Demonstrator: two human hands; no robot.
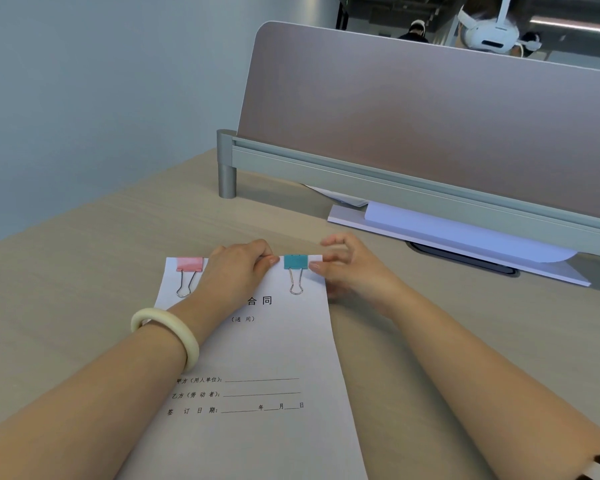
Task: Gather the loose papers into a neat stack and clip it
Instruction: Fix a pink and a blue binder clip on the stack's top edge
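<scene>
A stack of white printed papers (267, 351) lies on the wooden desk in front of me, its top edge away from me. A pink binder clip (189, 265) grips the top left corner and a teal binder clip (296, 263) grips the top edge near the right corner; both wire handles lie flat on the page. My left hand (238, 271) rests on the top edge between the clips, fingers curled, thumb beside the teal clip. My right hand (347, 263) pinches the stack's top right corner just right of the teal clip.
A grey-framed desk divider (413, 109) stands at the back. Under it, at the right, lie more white sheets on a flat white board (465, 237). A cream bangle (167, 332) sits on my left wrist. Other people appear behind the divider.
</scene>
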